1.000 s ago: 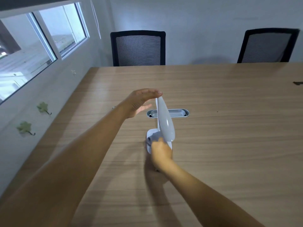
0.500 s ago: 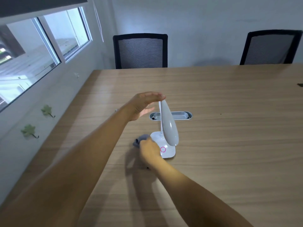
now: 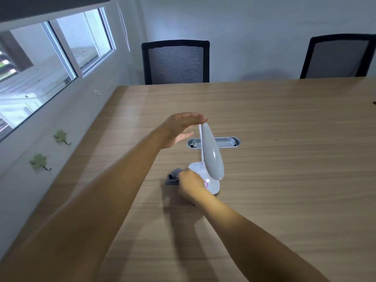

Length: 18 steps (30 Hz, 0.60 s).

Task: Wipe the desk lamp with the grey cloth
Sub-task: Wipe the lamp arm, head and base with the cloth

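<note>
A white desk lamp (image 3: 211, 157) stands on the wooden table (image 3: 284, 180), its long head folded down over a rounded base with a pink ring. My left hand (image 3: 181, 127) rests flat on the lamp's top joint, fingers straight, thumb apart below. My right hand (image 3: 191, 182) is closed on the grey cloth (image 3: 173, 177), which is pressed against the left side of the lamp's base. Part of the cloth is hidden under my fingers.
A metal cable tray (image 3: 225, 142) is set into the table just behind the lamp. Two black mesh chairs (image 3: 176, 62) (image 3: 337, 58) stand at the far edge. A wall with windows (image 3: 50, 64) runs along the left.
My right hand with the cloth moved from the front of the base round to its left side, uncovering the pink ring. My left hand stayed on the lamp's top.
</note>
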Each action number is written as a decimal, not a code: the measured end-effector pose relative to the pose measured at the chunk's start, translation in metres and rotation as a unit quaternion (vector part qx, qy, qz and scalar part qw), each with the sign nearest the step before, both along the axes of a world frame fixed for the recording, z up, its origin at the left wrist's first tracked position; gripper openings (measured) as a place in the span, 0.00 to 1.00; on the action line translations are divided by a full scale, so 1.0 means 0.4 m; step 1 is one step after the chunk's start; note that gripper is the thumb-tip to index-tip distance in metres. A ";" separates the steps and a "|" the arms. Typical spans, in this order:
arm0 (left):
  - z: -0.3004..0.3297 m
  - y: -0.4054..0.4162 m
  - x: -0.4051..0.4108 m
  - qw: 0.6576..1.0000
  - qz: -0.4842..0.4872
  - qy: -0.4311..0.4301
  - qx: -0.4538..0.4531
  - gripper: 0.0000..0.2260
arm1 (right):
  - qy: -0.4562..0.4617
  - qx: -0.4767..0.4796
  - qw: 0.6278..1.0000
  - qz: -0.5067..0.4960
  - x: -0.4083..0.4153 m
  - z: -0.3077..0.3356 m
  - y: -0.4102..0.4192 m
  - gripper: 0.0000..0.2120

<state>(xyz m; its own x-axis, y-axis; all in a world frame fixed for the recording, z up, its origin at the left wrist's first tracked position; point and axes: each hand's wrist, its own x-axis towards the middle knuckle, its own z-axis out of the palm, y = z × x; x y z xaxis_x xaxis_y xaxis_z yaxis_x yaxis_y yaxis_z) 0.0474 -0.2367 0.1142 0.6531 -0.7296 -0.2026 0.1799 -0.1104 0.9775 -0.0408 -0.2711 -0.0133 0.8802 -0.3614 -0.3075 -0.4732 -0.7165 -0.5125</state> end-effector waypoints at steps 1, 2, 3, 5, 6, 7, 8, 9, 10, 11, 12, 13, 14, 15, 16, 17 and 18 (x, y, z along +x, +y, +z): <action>0.001 -0.001 0.000 1.000 -0.001 -0.002 0.001 0.07 | -0.006 0.030 1.000 -0.003 -0.006 0.005 0.002 0.20; 0.002 -0.003 -0.001 1.000 0.000 -0.003 0.002 0.07 | -0.028 0.062 0.998 0.004 -0.011 0.010 -0.005 0.18; 0.001 -0.005 -0.003 1.000 0.002 -0.004 0.000 0.07 | -0.041 0.101 0.994 -0.017 -0.016 0.007 -0.016 0.15; 0.000 -0.009 -0.007 1.000 0.008 -0.002 -0.004 0.08 | -0.067 0.150 0.985 -0.047 -0.027 0.006 -0.059 0.10; -0.002 -0.010 -0.009 1.000 0.011 0.001 -0.006 0.08 | -0.071 0.164 0.981 -0.072 -0.040 0.009 -0.084 0.09; -0.003 -0.010 -0.010 1.000 0.013 0.005 -0.008 0.08 | -0.073 0.156 0.981 -0.092 -0.057 0.010 -0.111 0.10; -0.004 -0.009 -0.010 1.000 0.013 0.007 -0.009 0.07 | -0.074 0.143 0.981 -0.105 -0.078 0.015 -0.141 0.12; -0.004 -0.009 -0.009 1.000 0.012 0.008 -0.009 0.07 | -0.068 0.119 0.983 -0.120 -0.093 0.010 -0.177 0.13; -0.004 -0.008 -0.008 1.000 0.010 0.006 -0.009 0.07 | -0.057 0.093 0.985 -0.132 -0.109 0.004 -0.216 0.12; -0.004 -0.008 -0.007 1.000 0.008 0.005 -0.007 0.06 | -0.047 0.065 0.986 -0.143 -0.124 0.000 -0.251 0.12; -0.004 -0.008 -0.007 1.000 0.008 0.005 -0.006 0.06 | -0.044 0.047 0.986 -0.154 -0.135 -0.002 -0.281 0.11; -0.004 -0.008 -0.007 1.000 0.009 0.006 -0.006 0.05 | -0.045 0.036 0.984 -0.170 -0.141 0.001 -0.300 0.11; -0.004 -0.009 -0.007 1.000 0.011 0.008 -0.006 0.05 | -0.050 0.021 0.981 -0.186 -0.144 0.011 -0.313 0.10; -0.003 -0.010 -0.008 1.000 0.012 0.009 -0.007 0.05 | -0.057 0.000 0.977 -0.208 -0.145 0.023 -0.314 0.09; -0.003 -0.010 -0.008 1.000 0.013 0.009 -0.008 0.06 | -0.073 -0.025 0.972 -0.220 -0.143 0.032 -0.310 0.09; -0.003 -0.009 -0.008 1.000 0.013 0.009 -0.009 0.06 | -0.088 -0.048 0.969 -0.224 -0.139 0.040 -0.300 0.10; -0.002 -0.008 -0.009 1.000 0.012 0.010 -0.009 0.06 | -0.089 -0.060 0.971 -0.214 -0.135 0.044 -0.286 0.11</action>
